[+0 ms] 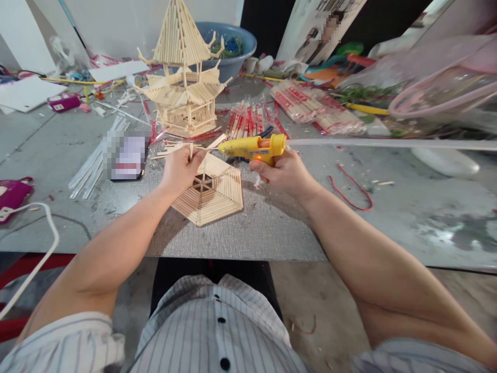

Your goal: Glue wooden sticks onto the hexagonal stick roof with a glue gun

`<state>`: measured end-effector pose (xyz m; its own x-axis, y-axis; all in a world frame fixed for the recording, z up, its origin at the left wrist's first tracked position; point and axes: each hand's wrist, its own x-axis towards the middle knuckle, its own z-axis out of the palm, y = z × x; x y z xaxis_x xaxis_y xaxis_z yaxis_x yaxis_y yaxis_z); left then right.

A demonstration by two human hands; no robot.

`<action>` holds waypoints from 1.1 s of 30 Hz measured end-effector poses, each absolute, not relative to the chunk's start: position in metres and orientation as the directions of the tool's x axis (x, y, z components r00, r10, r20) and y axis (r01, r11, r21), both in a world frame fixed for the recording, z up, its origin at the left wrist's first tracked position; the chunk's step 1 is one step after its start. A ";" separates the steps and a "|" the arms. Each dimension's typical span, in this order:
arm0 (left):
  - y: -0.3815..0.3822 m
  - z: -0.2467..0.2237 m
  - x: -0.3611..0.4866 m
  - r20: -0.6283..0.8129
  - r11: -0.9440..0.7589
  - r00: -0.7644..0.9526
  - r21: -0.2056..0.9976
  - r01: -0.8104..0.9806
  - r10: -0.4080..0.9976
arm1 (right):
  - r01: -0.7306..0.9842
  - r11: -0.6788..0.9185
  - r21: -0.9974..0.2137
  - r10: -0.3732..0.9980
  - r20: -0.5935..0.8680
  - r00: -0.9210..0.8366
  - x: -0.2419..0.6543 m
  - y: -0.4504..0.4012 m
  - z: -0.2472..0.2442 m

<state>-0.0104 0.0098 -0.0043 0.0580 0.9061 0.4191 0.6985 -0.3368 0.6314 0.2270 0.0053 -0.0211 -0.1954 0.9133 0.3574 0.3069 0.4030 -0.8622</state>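
Note:
My right hand [290, 173] is wrapped round the handle of a yellow hot glue gun [250, 147], whose nozzle points left and whose orange light glows. A long translucent glue stick [368, 143] runs out of its back. In a pinch, my left hand [180, 165] holds a short wooden stick [217, 141], its end close to the nozzle; whether they touch I cannot tell. Beneath both hands lies a hexagonal panel of wooden sticks [225, 194] with a spoked opening in its middle, partly covered by my left hand. Loose wooden sticks [165, 150] lie just behind that hand.
A tiered pagoda model of sticks [182, 96] stands behind my hands. Around it are a phone [130, 155], clear glue sticks [97, 155], packets of sticks [297, 101] and a blue basin [243, 44]. A red cord [355, 189] lies at right, a white cable [50, 228] at left.

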 end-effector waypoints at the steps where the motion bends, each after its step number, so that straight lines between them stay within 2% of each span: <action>1: 0.010 -0.004 -0.010 0.419 -0.335 0.057 0.630 0.700 0.906 | 0.312 0.406 -0.859 0.912 0.360 -0.196 0.227 0.006 -0.022; 17: 0.009 -0.003 -0.010 0.430 -0.346 0.058 0.630 0.695 0.901 | 0.271 0.424 -0.864 0.899 0.366 -0.240 0.223 0.003 -0.018; 33: 0.009 -0.003 -0.010 0.419 -0.332 0.047 0.641 0.692 0.907 | 0.259 0.362 -0.895 0.930 0.331 -0.156 0.223 0.002 -0.014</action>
<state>-0.0101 0.0094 -0.0031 0.0474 0.9068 0.4188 0.6916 -0.3323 0.6413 0.2226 0.0017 -0.0136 -0.1564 0.9304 0.3314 0.2588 0.3624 -0.8954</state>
